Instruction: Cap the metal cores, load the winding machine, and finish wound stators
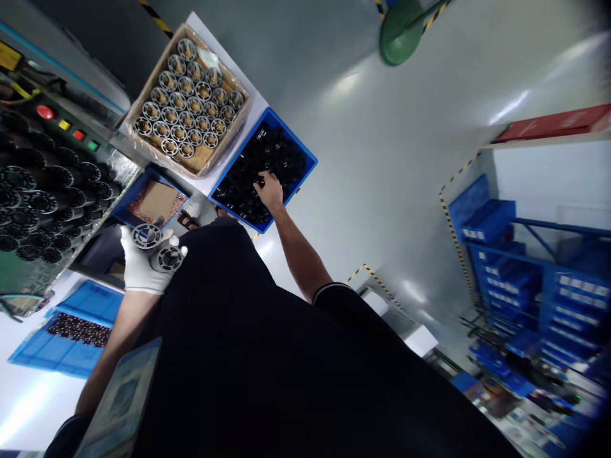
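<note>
My left hand [143,267], in a white glove, is closed around two grey metal stator cores, round and slotted inside. One core [147,236] sits higher, toward the fingertips; the other core [169,259] lies lower, beside the thumb side. My right hand [270,191], bare, reaches into a blue bin [291,198] full of small black parts [272,149]. Its fingers are curled with thumb and forefinger around a small black part [260,182], whose exact shape is hard to make out.
A plastic-lined carton [210,168] holds rows of similar cores. Dark cores [42,202] are stacked on the machine at left, near its buttons [45,112]. Blue trays [57,356] hold copper-coloured pieces. A green round base [401,41] stands on the floor; blue bin shelving [506,273] is at right.
</note>
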Demonstrator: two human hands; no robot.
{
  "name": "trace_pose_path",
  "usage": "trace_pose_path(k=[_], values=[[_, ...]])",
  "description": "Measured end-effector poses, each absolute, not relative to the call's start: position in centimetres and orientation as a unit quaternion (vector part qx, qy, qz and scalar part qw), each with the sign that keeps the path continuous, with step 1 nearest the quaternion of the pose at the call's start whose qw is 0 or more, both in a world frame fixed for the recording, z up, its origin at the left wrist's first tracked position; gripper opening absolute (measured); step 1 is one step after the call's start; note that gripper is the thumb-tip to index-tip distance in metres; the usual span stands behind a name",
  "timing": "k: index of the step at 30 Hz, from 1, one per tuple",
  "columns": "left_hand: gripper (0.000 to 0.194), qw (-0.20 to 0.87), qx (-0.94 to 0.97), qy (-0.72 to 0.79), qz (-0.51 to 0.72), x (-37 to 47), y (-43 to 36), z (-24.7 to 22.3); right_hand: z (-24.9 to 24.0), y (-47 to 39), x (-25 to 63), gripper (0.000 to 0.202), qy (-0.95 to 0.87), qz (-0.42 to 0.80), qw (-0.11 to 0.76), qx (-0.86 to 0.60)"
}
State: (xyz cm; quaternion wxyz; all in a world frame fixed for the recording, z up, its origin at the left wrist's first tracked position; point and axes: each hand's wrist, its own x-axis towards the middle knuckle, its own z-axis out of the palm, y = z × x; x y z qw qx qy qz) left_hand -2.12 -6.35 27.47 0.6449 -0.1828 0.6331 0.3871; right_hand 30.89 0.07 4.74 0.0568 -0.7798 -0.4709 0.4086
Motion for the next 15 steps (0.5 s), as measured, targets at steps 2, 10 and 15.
trace_pose_path(k=[2,10,15], values=[[0.081,0.619,-0.204,0.654,0.384,-1.5,-5.8,28.5,3.4,0.2,31.0,0.04,-0.452,0.42,0.063,-0.784],[0.074,0.62,-0.232,0.658,0.359,-2.8,-6.3,29.7,2.9,-1.8,33.2,0.072,-0.359,0.481,0.18,-0.779],[0.068,0.617,-0.213,0.66,0.372,-4.3,-7.3,29.9,5.7,-2.8,34.2,0.077,-0.336,0.471,0.266,-0.771]])
